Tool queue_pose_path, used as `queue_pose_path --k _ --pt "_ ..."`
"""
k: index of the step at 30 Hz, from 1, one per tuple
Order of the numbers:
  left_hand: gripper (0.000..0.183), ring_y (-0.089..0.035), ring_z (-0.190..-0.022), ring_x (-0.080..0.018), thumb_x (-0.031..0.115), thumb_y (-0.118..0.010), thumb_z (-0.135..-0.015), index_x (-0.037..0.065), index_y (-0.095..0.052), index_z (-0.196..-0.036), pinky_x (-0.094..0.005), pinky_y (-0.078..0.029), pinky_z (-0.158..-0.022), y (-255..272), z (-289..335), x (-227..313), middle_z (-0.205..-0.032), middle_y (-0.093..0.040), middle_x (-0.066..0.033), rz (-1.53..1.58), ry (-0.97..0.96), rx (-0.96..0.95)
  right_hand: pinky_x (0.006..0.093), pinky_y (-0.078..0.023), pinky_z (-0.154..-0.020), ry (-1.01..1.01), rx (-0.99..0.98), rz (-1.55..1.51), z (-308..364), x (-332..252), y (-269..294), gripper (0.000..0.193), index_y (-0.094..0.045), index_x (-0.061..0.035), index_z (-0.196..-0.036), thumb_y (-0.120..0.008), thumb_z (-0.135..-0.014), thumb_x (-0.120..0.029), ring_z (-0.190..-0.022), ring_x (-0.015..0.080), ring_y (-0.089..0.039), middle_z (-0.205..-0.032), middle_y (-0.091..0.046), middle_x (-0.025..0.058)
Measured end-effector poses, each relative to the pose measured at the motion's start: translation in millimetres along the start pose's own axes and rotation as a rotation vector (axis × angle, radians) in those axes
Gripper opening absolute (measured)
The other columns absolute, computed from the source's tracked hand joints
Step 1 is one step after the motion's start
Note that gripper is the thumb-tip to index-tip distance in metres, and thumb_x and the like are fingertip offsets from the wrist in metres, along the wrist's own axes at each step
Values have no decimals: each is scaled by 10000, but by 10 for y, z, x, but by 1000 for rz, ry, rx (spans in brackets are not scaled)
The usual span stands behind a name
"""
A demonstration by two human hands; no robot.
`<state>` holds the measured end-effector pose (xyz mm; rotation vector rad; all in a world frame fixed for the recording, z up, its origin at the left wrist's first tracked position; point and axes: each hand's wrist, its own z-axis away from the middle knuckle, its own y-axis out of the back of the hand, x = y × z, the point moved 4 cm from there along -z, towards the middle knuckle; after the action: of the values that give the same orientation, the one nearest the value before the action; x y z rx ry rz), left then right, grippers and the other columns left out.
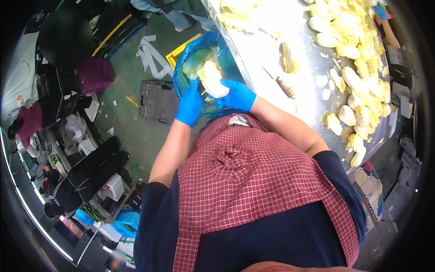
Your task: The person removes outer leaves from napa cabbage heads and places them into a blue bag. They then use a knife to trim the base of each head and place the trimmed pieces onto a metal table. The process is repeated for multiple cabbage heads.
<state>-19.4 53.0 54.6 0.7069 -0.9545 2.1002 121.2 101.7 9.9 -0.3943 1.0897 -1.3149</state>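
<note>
Over a blue plastic bag [180, 63], my two blue-gloved hands flank a pale napa cabbage [214, 81] with yellow and white leaves. My right hand [238, 95] is closed around its right side and lower end. On the left side my left hand [190, 105] is closed, with its fingers up against the outer leaves; their tips are partly lost among pale leaves. Loose green and yellowish leaves [192, 63] lie inside the bag. To the right, a knife with a ribbed wooden handle [285, 88] rests on the metal table [265, 50].
Many trimmed napa cabbages [355, 81] and leaf scraps cover the table's right side. A yellow crate [177, 51] shows behind the bag. A dark flat case [155, 102] lies on the green floor. Other people work at the left; a co-worker's gloved hand [380, 11] shows far right.
</note>
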Motion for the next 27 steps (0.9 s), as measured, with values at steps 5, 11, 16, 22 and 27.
queue_pose_path --k 5,11,16,22,27 --pt "460 -486 -1155 -205 322 -444 -981 49 -411 -1350 -345 -392 -994 -149 -89 -86 -1299 -488 -76 98 125 -176 383 -515 -753 -13 -204 -252 399 -383 -254 496 -435 -25 -1309 -535 -925 -324 -952 296 -604 -1173 -580 165" --pt "556 -424 -1267 -294 314 -460 -953 1 -337 -1396 -423 -350 -1063 -229 -252 -150 -1392 -422 -136 239 13 -267 272 -491 -513 27 300 489 314 -260 86 351 -659 -54 -997 -516 -930 -368 -595 162 -595 -807 -675 100" --pt "493 -512 -1100 -317 356 -480 -935 126 -402 -1365 -500 -423 -920 -432 -493 67 -1269 -497 -96 367 198 -234 350 -520 -713 484 450 1231 636 -441 446 293 -653 -64 -1026 -549 -906 -309 -770 221 -637 -942 -663 121" --pt "498 -558 -984 -299 62 -625 -831 94 -445 -1295 -439 -482 -817 -1143 -1087 81 -1137 -538 -114 135 172 -440 427 -439 -866 769 1105 1423 1711 -745 544 354 -590 -82 -1129 -601 -805 -222 -976 338 -548 -1030 -580 174" --pt "458 -582 -928 -260 63 -627 -832 96 -467 -1261 -419 -516 -743 -2101 -1482 122 -1091 -555 -95 -50 144 -346 441 -438 -782 700 1164 1604 1896 -903 708 369 -594 -125 -1094 -655 -745 -228 -910 322 -559 -992 -596 110"
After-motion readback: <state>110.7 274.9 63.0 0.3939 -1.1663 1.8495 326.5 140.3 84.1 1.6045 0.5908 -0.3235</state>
